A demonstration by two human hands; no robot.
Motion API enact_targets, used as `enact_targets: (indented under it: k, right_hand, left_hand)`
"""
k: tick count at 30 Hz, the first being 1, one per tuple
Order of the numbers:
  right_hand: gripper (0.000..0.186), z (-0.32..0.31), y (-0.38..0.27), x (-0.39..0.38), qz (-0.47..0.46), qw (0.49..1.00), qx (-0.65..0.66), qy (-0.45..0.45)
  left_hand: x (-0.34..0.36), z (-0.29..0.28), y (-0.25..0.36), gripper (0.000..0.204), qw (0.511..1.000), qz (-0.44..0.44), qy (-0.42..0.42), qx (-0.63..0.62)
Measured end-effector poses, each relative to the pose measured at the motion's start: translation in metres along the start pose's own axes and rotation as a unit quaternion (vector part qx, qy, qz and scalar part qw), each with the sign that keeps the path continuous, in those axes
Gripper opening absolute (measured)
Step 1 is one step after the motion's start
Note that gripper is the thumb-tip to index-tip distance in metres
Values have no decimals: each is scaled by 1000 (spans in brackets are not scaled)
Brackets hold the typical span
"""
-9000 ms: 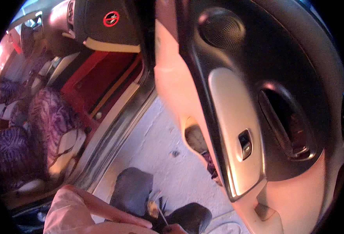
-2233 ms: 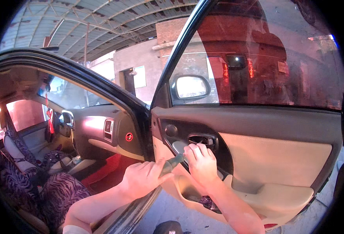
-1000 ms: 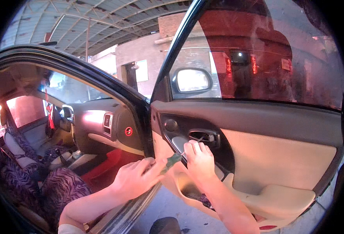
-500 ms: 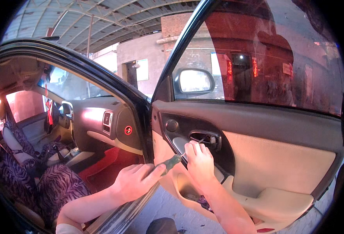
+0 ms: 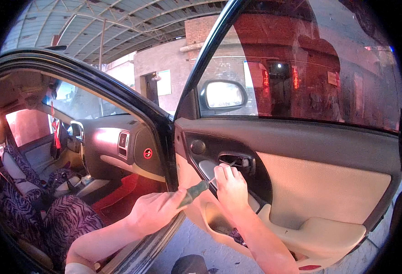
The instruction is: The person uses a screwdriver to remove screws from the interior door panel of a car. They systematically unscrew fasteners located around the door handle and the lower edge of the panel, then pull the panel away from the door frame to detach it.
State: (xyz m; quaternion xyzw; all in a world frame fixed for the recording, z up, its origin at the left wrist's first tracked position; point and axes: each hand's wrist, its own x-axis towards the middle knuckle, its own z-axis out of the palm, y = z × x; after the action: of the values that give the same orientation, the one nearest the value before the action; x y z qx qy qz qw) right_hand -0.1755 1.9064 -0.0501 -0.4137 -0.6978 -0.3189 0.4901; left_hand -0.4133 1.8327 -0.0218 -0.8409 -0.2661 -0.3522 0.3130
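Note:
My left hand is wrapped round the dark green handle of a screwdriver, which points up and to the right. Its metal shaft runs behind my right hand, whose fingers are curled round it just below the inside door handle. The tip seems to reach into the dark handle recess, though my fingers partly hide it. The black handle surround belongs to the beige and dark door panel of an open car door.
Left of the door lies the car interior, with a purple zebra-patterned seat and a dashboard. A side mirror shows through the window. The armrest juts out at lower right, near a door pocket holding small items.
The view has shifted slightly. My left hand has turned a little on the screwdriver handle; my right hand keeps its place by the door handle.

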Motion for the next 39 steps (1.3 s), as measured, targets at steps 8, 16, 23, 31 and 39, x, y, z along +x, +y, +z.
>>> enact_targets:
  k: [8,16,23,31,39]
  right_hand:
    - [28,3,5,-1,0,1000,3,3]
    - [28,3,0,0,13,1000,25,10]
    - [26,0,3,0,9,1000,-2,-7]
    - [28,2,-2,4,9,1000,5,5]
    - [32,1,-3,3,26,1000,18,3]
  left_hand:
    - [6,-7,9,46,981,-159,-54,-98]
    - [2,-9,11,28,966,-230,-75,-97]
    - [-1,-6,13,40,998,-54,-7,-43]
    - [-9,6,4,31,987,-154,-23,-50]
    - [-14,4,10,35,991,-72,63,-99]
